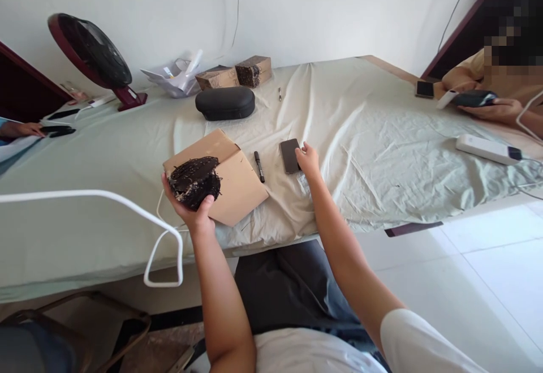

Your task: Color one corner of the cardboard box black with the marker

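My left hand (193,214) is wrapped around a bundle of black, stringy strands (197,178), thumb on the near side. The bundle rests against a brown cardboard box (241,186), partly covering it. Whether my fingers also grip the box's edge is hidden. My right hand (309,159) grips the right edge of a dark smartphone (290,156), which lies on the cloth-covered table. Between the box and the phone lies a black marker pen (259,167).
Farther back are a black zip case (225,103), cardboard boxes (253,72), a grey bag (176,78) and a fan (95,56). A power strip (487,149) lies at right, near another person holding a dark object (474,98). A white cable (106,193) crosses the left foreground.
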`<state>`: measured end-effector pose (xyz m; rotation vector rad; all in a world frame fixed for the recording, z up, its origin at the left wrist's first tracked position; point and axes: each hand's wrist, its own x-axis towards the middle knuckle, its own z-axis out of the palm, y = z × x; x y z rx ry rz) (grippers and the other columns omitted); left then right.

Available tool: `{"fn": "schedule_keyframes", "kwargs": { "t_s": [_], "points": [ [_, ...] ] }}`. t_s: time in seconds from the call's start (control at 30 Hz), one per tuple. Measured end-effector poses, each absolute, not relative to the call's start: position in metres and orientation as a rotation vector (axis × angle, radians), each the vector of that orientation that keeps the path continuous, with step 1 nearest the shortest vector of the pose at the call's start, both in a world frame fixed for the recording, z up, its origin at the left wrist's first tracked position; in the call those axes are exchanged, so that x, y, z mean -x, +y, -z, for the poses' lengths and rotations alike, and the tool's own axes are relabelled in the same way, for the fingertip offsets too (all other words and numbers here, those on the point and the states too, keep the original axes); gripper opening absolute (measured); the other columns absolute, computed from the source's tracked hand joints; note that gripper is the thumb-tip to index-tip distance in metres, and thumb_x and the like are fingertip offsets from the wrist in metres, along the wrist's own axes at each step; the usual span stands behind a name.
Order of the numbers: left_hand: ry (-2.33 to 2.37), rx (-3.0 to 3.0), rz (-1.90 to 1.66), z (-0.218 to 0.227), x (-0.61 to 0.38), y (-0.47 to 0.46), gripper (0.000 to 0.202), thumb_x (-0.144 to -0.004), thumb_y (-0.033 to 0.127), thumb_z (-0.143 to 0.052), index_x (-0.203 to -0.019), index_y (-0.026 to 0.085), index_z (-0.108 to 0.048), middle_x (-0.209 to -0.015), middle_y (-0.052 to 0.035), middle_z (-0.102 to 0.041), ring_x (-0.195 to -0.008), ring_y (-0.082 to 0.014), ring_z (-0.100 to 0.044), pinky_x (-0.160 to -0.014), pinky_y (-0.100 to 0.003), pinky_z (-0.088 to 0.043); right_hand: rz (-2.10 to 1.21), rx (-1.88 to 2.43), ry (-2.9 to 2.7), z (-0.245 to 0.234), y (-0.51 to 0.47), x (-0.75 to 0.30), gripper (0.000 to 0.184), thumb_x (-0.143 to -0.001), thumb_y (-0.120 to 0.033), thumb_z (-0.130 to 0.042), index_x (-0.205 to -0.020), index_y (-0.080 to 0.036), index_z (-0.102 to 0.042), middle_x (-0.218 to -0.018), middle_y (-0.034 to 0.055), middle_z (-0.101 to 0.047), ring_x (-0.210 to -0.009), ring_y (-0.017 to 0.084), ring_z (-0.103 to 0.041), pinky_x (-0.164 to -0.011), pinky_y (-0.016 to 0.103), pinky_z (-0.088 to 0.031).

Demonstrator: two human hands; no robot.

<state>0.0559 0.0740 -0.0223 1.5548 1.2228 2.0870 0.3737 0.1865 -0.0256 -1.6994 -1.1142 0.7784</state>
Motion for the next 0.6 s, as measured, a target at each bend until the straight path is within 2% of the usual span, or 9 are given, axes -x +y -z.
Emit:
{"fn": "schedule_keyframes", "kwargs": {
  "t_s": [0.07,0.13,0.27,0.37,0.47,0.53,0.6],
  "points": [
    [1.199,-1.556,-2.111,0.023,-0.056,0.074,0.126,-0.067,0.065,-0.085,-0.167,0.024,-0.021,-0.176,-0.0183,-0.033,-0.163,-0.0408,-0.037,-0.133,-0.056,-0.037,-0.737,1.692,-1.111,0.025,0.178,-0.374,0.062,-0.095,-0.029,-0.056,-0.152,-0.007,-0.059,-0.141,0.0203,-0.073,-0.137,0.029,-0.066,-0.12,0.042,-0.045],
    [1.136,-1.538,-2.127,0.023,-0.057,0.073,0.123,-0.067,0.057,-0.088,-0.166,0.024,-0.023,-0.176,-0.0176,-0.034,-0.163,-0.0398,-0.037,-0.133,-0.056,-0.038,-0.724,1.621,-1.084,0.021,0.168,-0.373,0.06,-0.095,-0.028,-0.055,-0.151,-0.008,-0.06,-0.147,0.0204,-0.07,-0.14,0.028,-0.064,-0.121,0.041,-0.045],
    [1.013,-1.466,-2.2,0.019,-0.062,0.071,0.119,-0.064,0.046,-0.09,-0.164,0.024,-0.029,-0.172,-0.0171,-0.041,-0.161,-0.04,-0.041,-0.133,-0.06,-0.035,-0.878,1.332,-1.018,0.008,0.151,-0.364,0.044,-0.094,-0.036,-0.059,-0.13,-0.015,-0.072,-0.134,0.0157,-0.078,-0.125,0.026,-0.072,-0.113,0.041,-0.052],
    [0.999,-1.463,-2.242,0.012,-0.065,0.07,0.114,-0.068,0.05,-0.085,-0.164,0.029,-0.027,-0.171,-0.0121,-0.042,-0.163,-0.0375,-0.038,-0.134,-0.059,-0.032,-1.021,1.217,-0.97,-0.001,0.137,-0.35,0.037,-0.093,-0.04,-0.061,-0.12,-0.019,-0.074,-0.123,0.0125,-0.081,-0.112,0.025,-0.076,-0.109,0.042,-0.054],
    [0.994,-1.426,-2.269,0.002,-0.066,0.066,0.108,-0.071,0.056,-0.078,-0.163,0.038,-0.024,-0.17,-0.0049,-0.043,-0.165,-0.0342,-0.034,-0.135,-0.057,-0.031,-1.188,1.123,-0.999,-0.001,0.118,-0.337,0.038,-0.095,-0.048,-0.063,-0.117,-0.02,-0.076,-0.12,0.0122,-0.082,-0.109,0.025,-0.076,-0.106,0.042,-0.055],
    [1.032,-1.385,-2.266,-0.005,-0.066,0.063,0.111,-0.071,0.063,-0.072,-0.164,0.043,-0.015,-0.171,-0.0016,-0.039,-0.167,-0.0333,-0.03,-0.135,-0.057,-0.03,-1.393,0.994,-1.09,0.001,0.106,-0.331,0.046,-0.093,-0.057,-0.067,-0.123,-0.022,-0.076,-0.125,0.0123,-0.081,-0.113,0.026,-0.075,-0.103,0.041,-0.057],
    [1.163,-1.393,-2.134,-0.008,-0.069,0.06,0.114,-0.074,0.079,-0.06,-0.166,0.045,-0.003,-0.174,-0.0009,-0.031,-0.168,-0.0336,-0.024,-0.135,-0.057,-0.029,-1.585,0.834,-1.178,0.003,0.096,-0.326,0.061,-0.087,-0.061,-0.077,-0.136,-0.026,-0.071,-0.138,0.0109,-0.076,-0.123,0.027,-0.072,-0.101,0.041,-0.059]
  ]
}}
